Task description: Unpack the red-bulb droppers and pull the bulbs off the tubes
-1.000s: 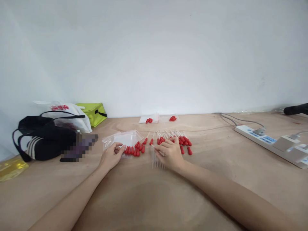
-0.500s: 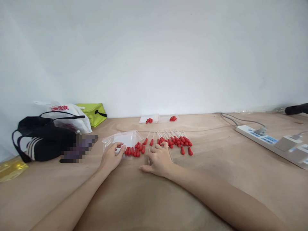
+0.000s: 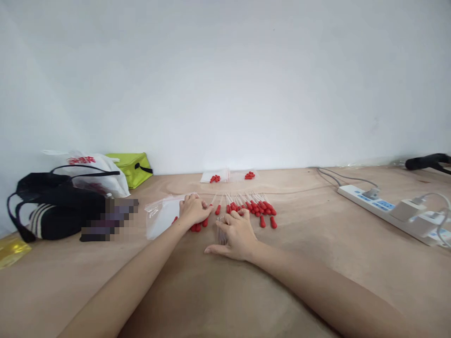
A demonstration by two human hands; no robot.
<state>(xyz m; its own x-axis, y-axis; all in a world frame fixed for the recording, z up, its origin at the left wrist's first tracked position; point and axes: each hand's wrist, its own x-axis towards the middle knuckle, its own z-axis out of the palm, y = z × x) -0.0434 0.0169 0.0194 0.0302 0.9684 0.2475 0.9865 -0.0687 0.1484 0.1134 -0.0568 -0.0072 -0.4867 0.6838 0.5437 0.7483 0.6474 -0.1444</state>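
Hands (image 3: 194, 209) (image 3: 237, 234) loosely curled; rounded red bulbs (image 3: 268, 208), slim clear tubes (image 3: 221, 231) beside; grip unclear.

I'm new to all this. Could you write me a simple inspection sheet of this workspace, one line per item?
Surface: wooden table, light brown.
Job's things: red-bulbed droppers in a loose row; clear tubes; plastic bag; two small bags at the back, red bulbs on or in them.
Clutter: black bag, white bag, green bag at left.
Hands: left hand over red bulbs, grip hidden; right hand over the clear tubes, thumb spread.
Cables: grey cables at the power strip, right.
Surroundings: pale wall behind.
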